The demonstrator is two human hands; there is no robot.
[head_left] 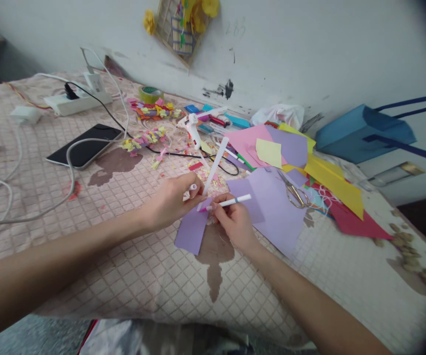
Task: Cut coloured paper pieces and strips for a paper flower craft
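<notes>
The left hand (170, 202) is curled closed around the lower end of a narrow white plastic strip (215, 165), perhaps a ruler, though no markings can be made out. The strip tilts up and away, its tip resting on or just above a purple paper strip (192, 229). A small white object (192, 188) pokes out beside the left fingers, possibly a pen cap, but it is too partly hidden to tell. The right hand (233, 222) pinches a white marker (231, 200) between thumb and fingers, its pink tip down at the paper, right beside the white strip - whether it actually touches is hidden.

The purple paper lies on a padded, checked bedcover (153, 276) with brown stains, partly under both hands. To the right, lilac sheets (275, 209) overlap a scattered pile of yellow, pink and red paper (349, 217), with metal scissors (294, 191) on top. Farther off are a white glue gun (193, 127), paper scraps, a chain of paper pieces (144, 139), a roll of green tape (149, 93), a black phone (85, 145), and a white power strip (75, 103) - its tangled cables cross the cover
</notes>
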